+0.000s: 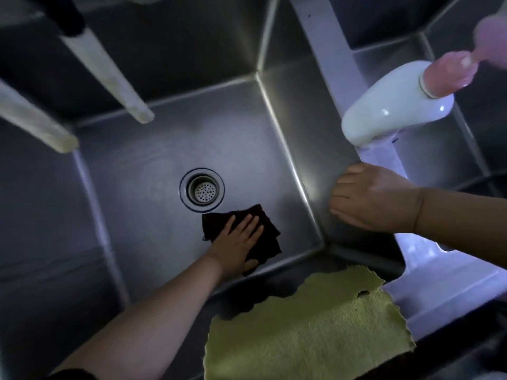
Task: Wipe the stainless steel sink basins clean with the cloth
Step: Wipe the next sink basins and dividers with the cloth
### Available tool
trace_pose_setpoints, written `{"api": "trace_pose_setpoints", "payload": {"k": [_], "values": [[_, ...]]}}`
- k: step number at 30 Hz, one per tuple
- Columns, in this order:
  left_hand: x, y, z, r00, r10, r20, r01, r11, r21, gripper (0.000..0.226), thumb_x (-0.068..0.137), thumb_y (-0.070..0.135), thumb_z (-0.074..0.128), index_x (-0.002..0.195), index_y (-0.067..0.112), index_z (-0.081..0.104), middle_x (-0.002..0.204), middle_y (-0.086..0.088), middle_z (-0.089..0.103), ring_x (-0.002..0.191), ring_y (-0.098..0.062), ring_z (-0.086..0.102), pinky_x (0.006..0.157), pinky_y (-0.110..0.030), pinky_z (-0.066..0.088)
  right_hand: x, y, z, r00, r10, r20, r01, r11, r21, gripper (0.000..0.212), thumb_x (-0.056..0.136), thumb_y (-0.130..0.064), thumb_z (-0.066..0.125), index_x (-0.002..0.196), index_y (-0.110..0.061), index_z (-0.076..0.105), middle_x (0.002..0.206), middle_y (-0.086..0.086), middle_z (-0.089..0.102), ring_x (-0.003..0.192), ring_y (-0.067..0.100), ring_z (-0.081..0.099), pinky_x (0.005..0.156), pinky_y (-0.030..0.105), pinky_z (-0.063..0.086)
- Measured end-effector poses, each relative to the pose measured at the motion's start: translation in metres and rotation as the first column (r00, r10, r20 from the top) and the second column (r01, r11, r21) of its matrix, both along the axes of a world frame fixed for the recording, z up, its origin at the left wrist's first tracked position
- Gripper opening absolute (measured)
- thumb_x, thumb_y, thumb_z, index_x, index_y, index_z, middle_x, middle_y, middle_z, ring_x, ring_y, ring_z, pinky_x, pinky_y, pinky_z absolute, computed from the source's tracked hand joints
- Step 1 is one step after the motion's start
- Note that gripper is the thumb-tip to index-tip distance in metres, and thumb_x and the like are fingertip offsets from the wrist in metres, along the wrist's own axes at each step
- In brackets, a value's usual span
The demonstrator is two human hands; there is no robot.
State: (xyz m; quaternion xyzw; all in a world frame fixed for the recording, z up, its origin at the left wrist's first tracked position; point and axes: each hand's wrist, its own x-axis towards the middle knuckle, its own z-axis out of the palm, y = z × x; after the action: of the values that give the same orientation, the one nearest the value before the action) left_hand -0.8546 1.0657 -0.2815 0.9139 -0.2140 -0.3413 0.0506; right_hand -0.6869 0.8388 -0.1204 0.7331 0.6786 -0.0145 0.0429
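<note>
A dark folded cloth (267, 234) lies on the floor of the steel sink basin (153, 160), just below the round drain strainer (202, 189). My left hand (236, 242) presses flat on the cloth with straight, spread fingers. My right hand (375, 200) grips the divider wall (312, 165) between the two basins, fingers curled over its edge. The second basin (452, 138) lies to the right, mostly hidden.
A frayed yellow-green cloth (301, 325) hangs over the near rim. A white and pink dispenser bottle (397, 105) stands on the divider above my right hand. Two pale faucet spouts (109, 78) reach in from the upper left.
</note>
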Motion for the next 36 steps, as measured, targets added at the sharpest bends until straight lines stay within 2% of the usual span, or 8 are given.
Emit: {"api": "trace_pose_setpoints", "payload": {"k": [3, 8, 11, 13, 15, 23, 30, 36], "values": [[-0.013, 0.019, 0.034, 0.991, 0.129, -0.040, -0.130, 0.992, -0.007, 0.074, 0.096, 0.045, 0.038, 0.152, 0.019, -0.005, 0.155, -0.001, -0.021, 0.144, -0.020, -0.020, 0.114, -0.045, -0.014, -0.006, 0.010, 0.001, 0.997, 0.071, 0.023, -0.067, 0.986, -0.152, 0.015, 0.068, -0.017, 0.066, 0.057, -0.016, 0.055, 0.054, 0.002, 0.050, 0.045, 0.022, 0.046, 0.052, 0.027, 0.036], [-0.041, 0.073, 0.097, 0.923, 0.386, 0.006, -0.386, 0.922, 0.035, 0.065, 0.097, 0.040, 0.039, 0.152, 0.017, 0.012, 0.160, -0.004, 0.005, 0.147, -0.018, -0.006, 0.117, -0.038, -0.004, -0.026, 0.057, -0.028, 0.993, 0.018, -0.118, -0.051, 0.959, -0.280, 0.020, 0.079, -0.040, 0.054, 0.076, -0.023, 0.065, 0.073, -0.002, 0.060, 0.060, 0.019, 0.059, 0.060, 0.027, 0.046], [-0.057, 0.101, 0.127, 0.878, 0.478, 0.013, -0.475, 0.871, 0.126, 0.061, 0.099, 0.044, 0.031, 0.151, 0.018, 0.014, 0.159, -0.002, 0.013, 0.147, -0.016, 0.006, 0.118, -0.033, 0.005, -0.047, 0.098, -0.072, 0.972, 0.030, -0.232, -0.113, 0.929, -0.351, 0.027, 0.086, -0.037, 0.061, 0.105, -0.019, 0.067, 0.105, 0.006, 0.063, 0.092, 0.026, 0.061, 0.077, 0.034, 0.048], [-0.065, 0.115, 0.138, 0.840, 0.542, 0.023, -0.538, 0.827, 0.162, 0.060, 0.100, 0.046, 0.027, 0.151, 0.019, 0.012, 0.158, 0.000, 0.016, 0.146, -0.015, 0.011, 0.116, -0.029, 0.008, -0.063, 0.112, -0.107, 0.962, -0.004, -0.274, -0.152, 0.824, -0.545, 0.047, 0.096, -0.038, 0.046, 0.140, -0.021, 0.044, 0.148, 0.009, 0.037, 0.131, 0.029, 0.038, 0.106, 0.040, 0.034], [-0.075, 0.128, 0.135, 0.800, 0.599, 0.026, -0.594, 0.787, 0.167, 0.062, 0.097, 0.050, 0.015, 0.151, 0.020, 0.012, 0.158, 0.000, 0.018, 0.145, -0.014, 0.014, 0.115, -0.026, 0.010, -0.078, 0.117, -0.138, 0.959, 0.069, -0.275, -0.226, 0.772, -0.594, 0.059, 0.097, -0.043, 0.042, 0.150, -0.025, 0.023, 0.160, 0.005, 0.011, 0.146, 0.025, 0.011, 0.117, 0.040, 0.010], [-0.082, 0.151, 0.100, 0.636, 0.768, 0.076, -0.767, 0.640, -0.040, 0.049, 0.096, 0.046, 0.034, 0.141, 0.027, 0.036, 0.141, 0.004, 0.045, 0.131, -0.016, 0.039, 0.102, -0.025, 0.029, -0.122, 0.182, -0.216, 0.958, 0.198, -0.209, -0.237, 0.954, -0.183, 0.069, 0.086, -0.057, 0.040, 0.147, -0.027, 0.030, 0.155, 0.008, 0.027, 0.144, 0.034, 0.015, 0.114, 0.056, 0.008], [-0.080, 0.155, 0.091, 0.636, 0.771, 0.034, -0.770, 0.637, -0.027, 0.053, 0.098, 0.046, 0.030, 0.147, 0.028, 0.023, 0.148, 0.007, 0.033, 0.135, -0.012, 0.027, 0.109, -0.027, 0.022, -0.072, 0.308, -0.231, 0.968, -0.189, -0.164, 0.175, 0.980, -0.096, 0.072, 0.086, -0.060, 0.029, 0.149, -0.026, 0.028, 0.156, 0.010, 0.023, 0.144, 0.039, 0.014, 0.113, 0.057, 0.001], [-0.084, 0.155, 0.082, 0.681, 0.731, 0.036, -0.732, 0.679, 0.060, 0.049, 0.096, 0.048, 0.034, 0.139, 0.024, 0.035, 0.139, 0.005, 0.044, 0.130, -0.015, 0.035, 0.105, -0.031, 0.031, 0.004, 0.299, -0.228, 0.888, -0.452, -0.082, 0.439, 0.887, -0.141, 0.074, 0.088, -0.058, 0.011, 0.152, -0.023, 0.008, 0.160, 0.007, 0.003, 0.147, 0.032, -0.002, 0.116, 0.048, -0.004]]}}
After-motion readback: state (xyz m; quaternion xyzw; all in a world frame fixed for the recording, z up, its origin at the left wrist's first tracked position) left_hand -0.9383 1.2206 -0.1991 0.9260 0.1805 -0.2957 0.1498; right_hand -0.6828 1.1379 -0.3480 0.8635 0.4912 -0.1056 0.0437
